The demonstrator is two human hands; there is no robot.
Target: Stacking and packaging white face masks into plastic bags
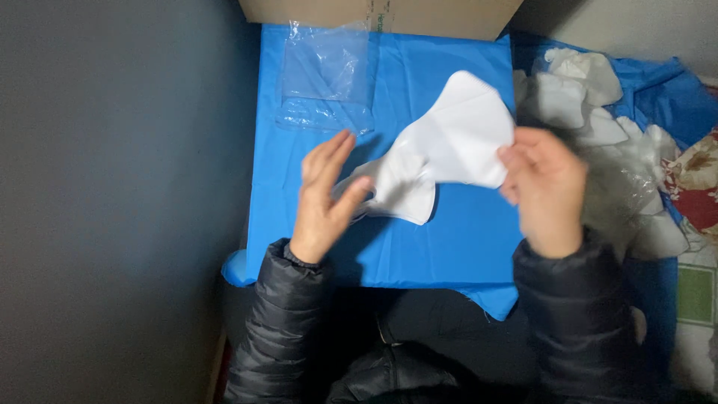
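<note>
A white cloth piece is stretched between my hands above a blue sheet. My right hand pinches its wide right edge. My left hand has its fingers spread upward while the thumb presses against the narrow left end of the cloth. Both arms wear black puffy sleeves. The picture is slightly blurred by motion.
A clear plastic bag lies flat on the blue sheet at the top left. A pile of white cloth pieces and crumpled clear plastic sits to the right. A cardboard box stands behind. A dark wall runs along the left.
</note>
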